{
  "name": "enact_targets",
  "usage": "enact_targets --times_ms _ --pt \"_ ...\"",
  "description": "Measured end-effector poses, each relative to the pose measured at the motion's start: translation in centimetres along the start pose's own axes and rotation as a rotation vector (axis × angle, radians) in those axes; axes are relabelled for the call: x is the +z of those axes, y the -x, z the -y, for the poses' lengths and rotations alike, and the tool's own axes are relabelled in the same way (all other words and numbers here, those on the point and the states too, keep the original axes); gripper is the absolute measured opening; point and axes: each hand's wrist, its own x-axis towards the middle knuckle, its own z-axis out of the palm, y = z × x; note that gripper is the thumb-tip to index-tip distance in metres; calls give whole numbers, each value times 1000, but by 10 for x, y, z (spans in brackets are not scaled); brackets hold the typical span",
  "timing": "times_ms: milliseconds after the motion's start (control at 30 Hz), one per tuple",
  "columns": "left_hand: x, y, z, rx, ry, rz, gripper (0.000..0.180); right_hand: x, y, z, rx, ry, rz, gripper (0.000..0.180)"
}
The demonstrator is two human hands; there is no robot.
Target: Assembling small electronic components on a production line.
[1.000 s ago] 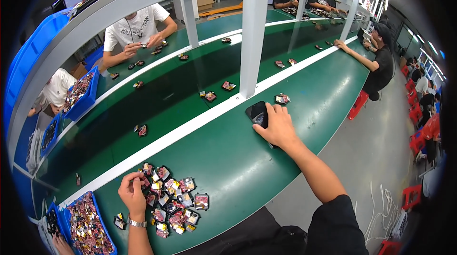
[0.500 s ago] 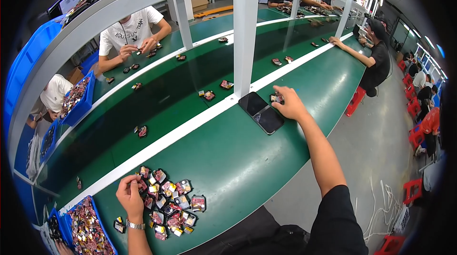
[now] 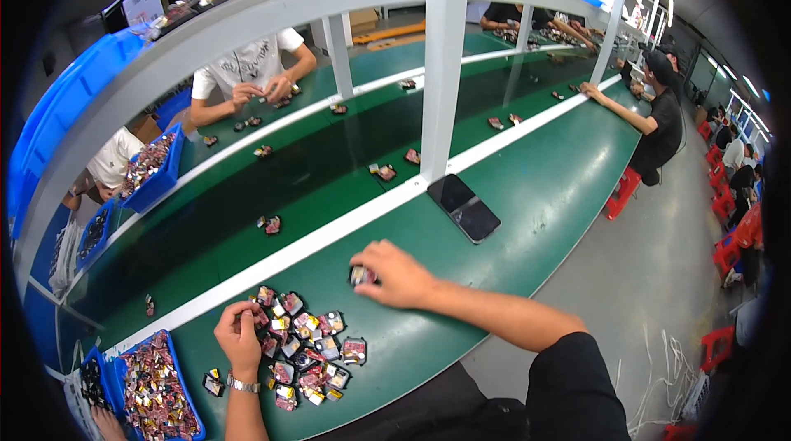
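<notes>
Modules (image 3: 310, 356), small and black-edged with red, yellow and silver faces, lie in a loose heap at seven o'clock on the green surface (image 3: 395, 334). At one o'clock from that heap, the right hand (image 3: 401, 278) curls thumb and fingers round a single module (image 3: 362, 275), a little clear of the others. The left hand (image 3: 239, 336) is at the heap's ten o'clock edge, fingers bent and nearly together; whether they pinch anything, I cannot tell.

By the look of it, the handling is midway: many modules share the heap, one is in hand, a loose module (image 3: 213, 383) lies at eight o'clock from them, and others sit scattered along the dark lane (image 3: 321, 186) beyond. Whether the heaped ones are finished or waiting does not show.

Also towards eight o'clock, a blue tray (image 3: 189, 392) is packed with small red, yellow and silver pieces. Around eleven o'clock, across the lane, a blue bin (image 3: 161, 188) holds a similar mix.
</notes>
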Motion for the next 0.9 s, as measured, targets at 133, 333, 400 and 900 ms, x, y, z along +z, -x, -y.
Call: enact_targets --times_ms 133,333,400,900 --pt "-5 0 -3 -29 3 -28 13 -12 -2 10 -69 128 -75 63" --pt "-9 17 -7 15 10 -47 14 -96 30 -44 679 506 -224 87" --pt "-4 14 -4 -12 48 -27 13 -99 52 -63 828 520 -122 91" --pt "-5 -1 -9 11 -37 -92 13 -10 -78 -74 307 430 -334 59"
